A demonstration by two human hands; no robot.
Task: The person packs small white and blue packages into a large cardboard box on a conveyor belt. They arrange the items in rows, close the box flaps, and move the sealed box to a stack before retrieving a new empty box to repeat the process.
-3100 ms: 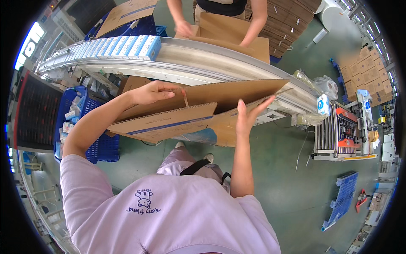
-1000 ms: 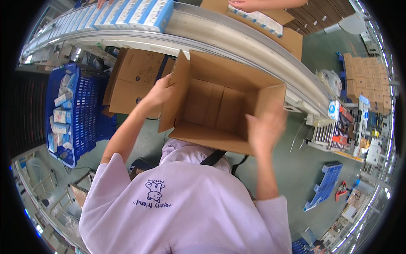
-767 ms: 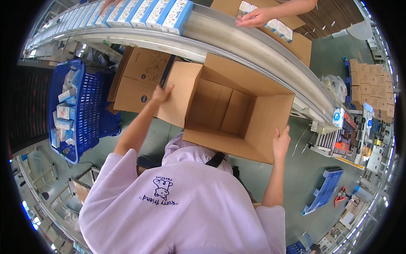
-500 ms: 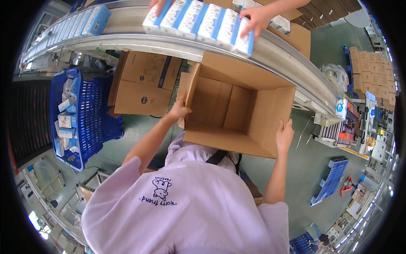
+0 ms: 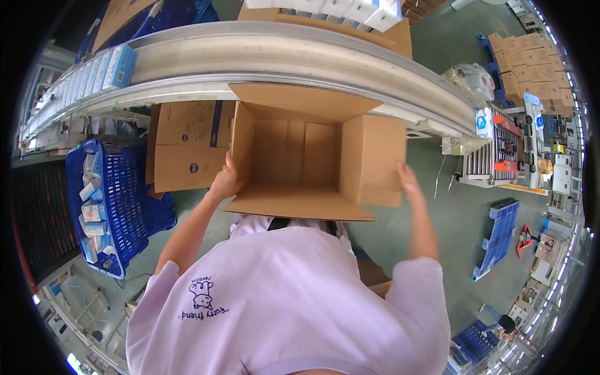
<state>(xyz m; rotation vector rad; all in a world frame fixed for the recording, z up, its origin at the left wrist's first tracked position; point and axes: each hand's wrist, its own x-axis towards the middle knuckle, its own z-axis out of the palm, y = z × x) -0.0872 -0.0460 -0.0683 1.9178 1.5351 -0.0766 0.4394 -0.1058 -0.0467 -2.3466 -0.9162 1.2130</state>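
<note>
Pale, metal-edged conveyor (image 5: 250, 53) runs across; white-and-blue packs (image 5: 115, 69) line its left end. Floor (image 5: 431, 244) green. Blue basket (image 5: 131, 200) stands below the near edge, left. Open carton (image 5: 294, 150) is held before the conveyor's near edge, about mid-length, mouth up; contact with that edge unclear. Left hand (image 5: 226, 180) grasps its left side, forearm slanting inward. Right hand (image 5: 407, 178), blurred, has fingers at the right flap's (image 5: 382, 160) outer edge; grip cannot be told. Plain brown cardboard, seamed bottom, straight walls, right flap splayed outward.
</note>
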